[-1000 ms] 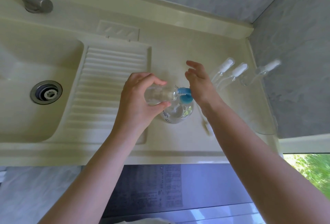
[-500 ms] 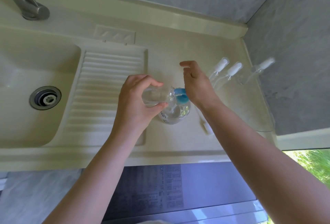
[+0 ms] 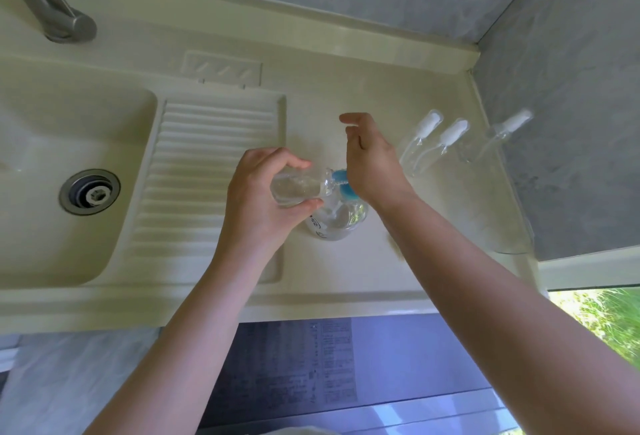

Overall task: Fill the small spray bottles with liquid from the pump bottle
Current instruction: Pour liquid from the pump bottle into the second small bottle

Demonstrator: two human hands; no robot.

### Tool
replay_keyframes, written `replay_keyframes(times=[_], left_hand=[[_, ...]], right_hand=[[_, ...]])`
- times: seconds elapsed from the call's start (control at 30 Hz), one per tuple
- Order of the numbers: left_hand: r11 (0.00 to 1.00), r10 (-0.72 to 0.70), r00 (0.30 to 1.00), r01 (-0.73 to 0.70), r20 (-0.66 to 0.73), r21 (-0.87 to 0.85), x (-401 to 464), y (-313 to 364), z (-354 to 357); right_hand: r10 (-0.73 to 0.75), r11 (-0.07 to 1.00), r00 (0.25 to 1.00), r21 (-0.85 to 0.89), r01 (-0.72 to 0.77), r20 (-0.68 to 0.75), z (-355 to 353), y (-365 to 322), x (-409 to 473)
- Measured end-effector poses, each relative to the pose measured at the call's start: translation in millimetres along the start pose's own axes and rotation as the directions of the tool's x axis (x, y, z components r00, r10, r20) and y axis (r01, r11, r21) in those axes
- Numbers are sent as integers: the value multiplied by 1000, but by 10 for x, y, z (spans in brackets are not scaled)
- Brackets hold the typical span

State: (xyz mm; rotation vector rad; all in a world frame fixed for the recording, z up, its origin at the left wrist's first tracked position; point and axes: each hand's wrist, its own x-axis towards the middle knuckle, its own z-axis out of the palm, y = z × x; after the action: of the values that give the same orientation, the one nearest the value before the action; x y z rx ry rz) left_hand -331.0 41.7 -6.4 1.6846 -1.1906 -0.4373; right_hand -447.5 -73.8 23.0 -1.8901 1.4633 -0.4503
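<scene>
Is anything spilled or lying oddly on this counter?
No spill shows. The three spray bottles lie on their sides by the wall rather than standing. The left hand holds a small bottle tipped sideways at the pump bottle nozzle, which suits filling.

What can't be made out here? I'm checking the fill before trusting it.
Head view only:
- Pump bottle: its top and much of its body hidden by the right hand and left hand; label too small to read.
- Small bottle in the left hand: clear on clear, liquid level unreadable.
- Three spray bottles: transparent, full or empty unclear.
- Faucet: spout cut by the top left edge.
</scene>
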Motion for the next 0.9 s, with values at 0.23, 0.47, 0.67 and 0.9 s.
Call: replay_keyframes(times=[0.23, 0.47, 0.67, 0.9], left_hand=[[1000, 20, 1000, -20, 11, 12, -24, 23, -31], [1000, 11, 1000, -11, 21, 6, -20, 11, -7], [1000, 17, 1000, -18, 13, 4, -27, 12, -11], [1000, 12, 1000, -12, 24, -2, -22, 9, -13]], right_hand=[[128, 972, 982, 181, -153, 139, -106, 28, 21], [63, 994, 997, 87, -66, 35, -63, 57, -1], [43, 991, 995, 122, -54, 88, -112, 26, 3], [54, 996, 998, 66, -56, 31, -105, 59, -9]])
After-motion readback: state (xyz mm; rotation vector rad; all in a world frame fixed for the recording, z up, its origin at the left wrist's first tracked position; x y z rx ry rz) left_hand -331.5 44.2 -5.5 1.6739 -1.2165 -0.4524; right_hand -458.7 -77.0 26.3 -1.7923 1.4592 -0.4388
